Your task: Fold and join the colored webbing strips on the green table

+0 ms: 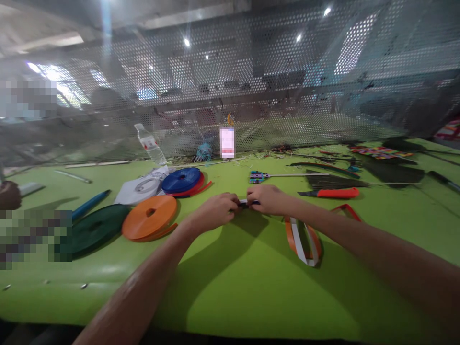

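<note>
Both my hands meet over the middle of the green table (230, 287). My left hand (214, 211) is closed, pinching one end of a small dark strip piece (245, 203). My right hand (268, 199) is closed on its other end. The piece is mostly hidden by my fingers. Under my right forearm lie loose orange and white strips (305, 242), looped on the table.
Left of my hands lie an orange strip roll (150, 216), a dark green roll (95, 230), and a blue roll on a red one (181, 180). An orange-handled knife (332, 193), a woven piece on a rod (266, 176), a plastic bottle (151, 144) and a perforated metal screen (251, 86) are behind.
</note>
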Motion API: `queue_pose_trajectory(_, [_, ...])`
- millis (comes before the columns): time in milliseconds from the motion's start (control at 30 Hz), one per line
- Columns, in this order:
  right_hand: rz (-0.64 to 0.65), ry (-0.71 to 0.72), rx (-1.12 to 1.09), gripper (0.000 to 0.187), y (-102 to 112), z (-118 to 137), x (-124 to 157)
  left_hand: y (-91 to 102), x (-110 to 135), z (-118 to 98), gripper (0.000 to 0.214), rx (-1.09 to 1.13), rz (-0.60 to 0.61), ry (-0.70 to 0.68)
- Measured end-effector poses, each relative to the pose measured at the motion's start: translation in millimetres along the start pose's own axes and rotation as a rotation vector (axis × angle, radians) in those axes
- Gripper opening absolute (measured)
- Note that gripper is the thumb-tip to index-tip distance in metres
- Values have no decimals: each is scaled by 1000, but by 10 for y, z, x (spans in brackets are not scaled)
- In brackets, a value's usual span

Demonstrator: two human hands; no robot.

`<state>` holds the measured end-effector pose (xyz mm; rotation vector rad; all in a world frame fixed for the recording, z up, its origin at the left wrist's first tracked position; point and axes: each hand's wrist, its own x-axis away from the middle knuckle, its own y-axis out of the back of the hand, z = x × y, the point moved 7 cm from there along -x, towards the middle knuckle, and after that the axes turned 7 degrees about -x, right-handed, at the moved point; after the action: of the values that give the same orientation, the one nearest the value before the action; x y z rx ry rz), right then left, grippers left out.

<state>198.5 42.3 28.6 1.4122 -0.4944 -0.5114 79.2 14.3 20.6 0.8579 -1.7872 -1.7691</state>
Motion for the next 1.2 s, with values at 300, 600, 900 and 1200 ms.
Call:
queue_pose_trajectory(300, [-19, 46, 8, 16, -5, 1, 5, 39, -9, -98, 35, 9, 18, -17])
queue_pose_trajectory(600, [-32, 30, 27, 8, -13, -39, -5, 19, -11, -108, 32, 5, 20, -28])
queue_pose_trajectory(900, [-28, -6, 62, 9, -24, -11, -9, 46, -14, -108, 38, -4, 31, -10])
queue_pose_trajectory(1200, [-10, -25, 45, 15, -21, -40, -1, 56, -2, -117, 40, -3, 30, -15])
